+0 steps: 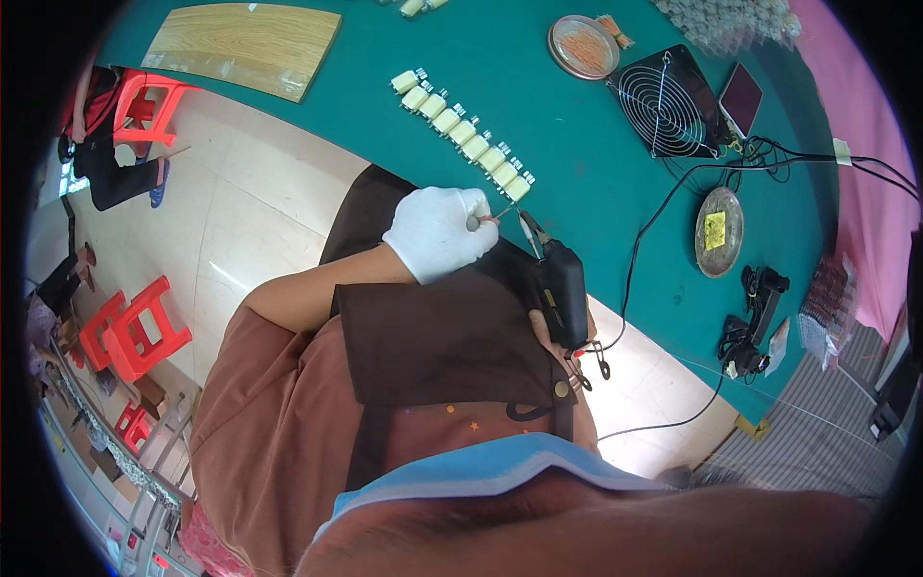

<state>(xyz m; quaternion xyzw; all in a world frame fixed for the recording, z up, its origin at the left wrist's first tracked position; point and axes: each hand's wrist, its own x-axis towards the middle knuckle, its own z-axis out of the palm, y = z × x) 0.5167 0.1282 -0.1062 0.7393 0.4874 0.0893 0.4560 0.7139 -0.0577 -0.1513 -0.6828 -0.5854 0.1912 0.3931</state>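
My left hand (437, 231), in a white glove, is closed in a pinch at the table's near edge. A small part with a round grey end (472, 222) and a thin stem shows between its fingers; its kind is unclear. My right hand (540, 330) is mostly hidden behind a black corded soldering gun (562, 293) and is wrapped round it. The gun's pointed tip comes close to the stem; I cannot tell whether they touch. Just beyond both hands, a slanting row of several small cream blocks with metal ends (473, 147) lies on the green tabletop (596, 207).
At the right stand a black fan with a wire guard (663, 101), a phone (740, 99), and a round metal dish with a yellow sponge (731, 255). Black cables (635, 245) cross the table. A tin of thin sticks (582, 48) and a wooden board (245, 43) lie farther back. Red stools (144, 327) stand left.
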